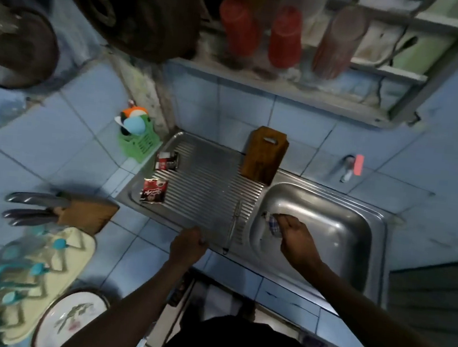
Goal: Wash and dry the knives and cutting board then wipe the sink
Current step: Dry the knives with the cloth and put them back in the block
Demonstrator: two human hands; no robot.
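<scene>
The right hand (295, 230) is pressing a cloth (273, 224) flat into the sink (341, 240) while the left hand (189, 243) is curling on the rim, risking nudging the knife (232, 229) off

Sink, board and knives at the wiping stage

The steel sink (328, 238) has its basin on the right and a ribbed draining side on the left. A checked cloth (273, 225) lies against the basin's left wall. The brown wooden cutting board (264, 155) stands upright at the back of the draining side, leaning on the tiled wall. One knife (232, 229) lies on the ribs near the basin; more knives (33, 207) sit in a wooden block on the counter at left
</scene>
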